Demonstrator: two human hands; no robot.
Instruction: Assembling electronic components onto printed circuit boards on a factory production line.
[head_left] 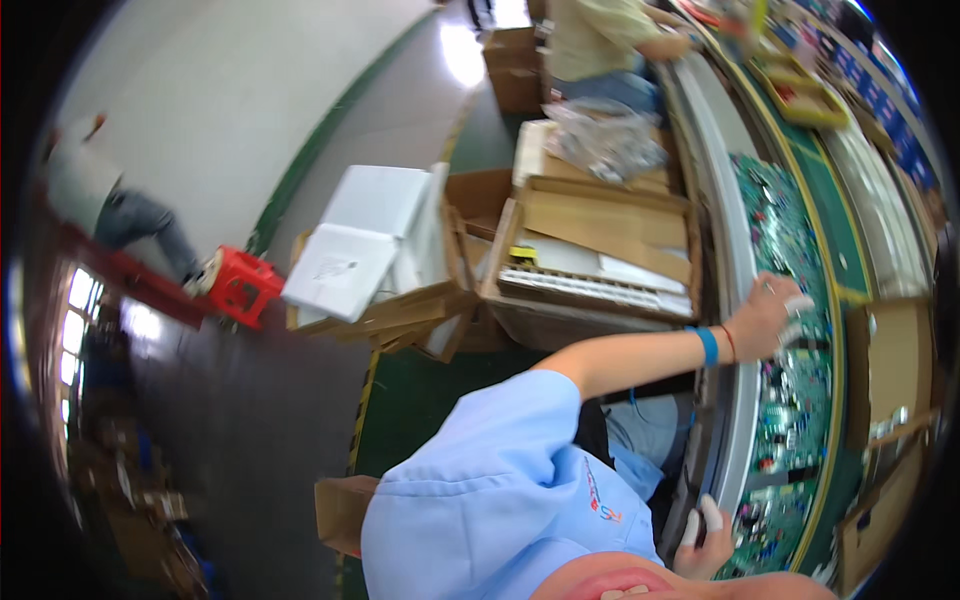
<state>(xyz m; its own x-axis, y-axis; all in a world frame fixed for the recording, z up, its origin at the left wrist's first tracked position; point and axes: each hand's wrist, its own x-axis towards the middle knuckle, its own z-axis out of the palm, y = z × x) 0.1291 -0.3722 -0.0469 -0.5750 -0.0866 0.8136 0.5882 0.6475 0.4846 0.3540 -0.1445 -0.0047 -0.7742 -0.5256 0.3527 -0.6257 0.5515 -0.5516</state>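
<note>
The left hand is over green circuit boards

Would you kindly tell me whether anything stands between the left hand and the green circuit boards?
Nothing visible does: the left hand is past the pale rail, its fingers over the green circuit boards, though whether they touch is unclear.
</note>
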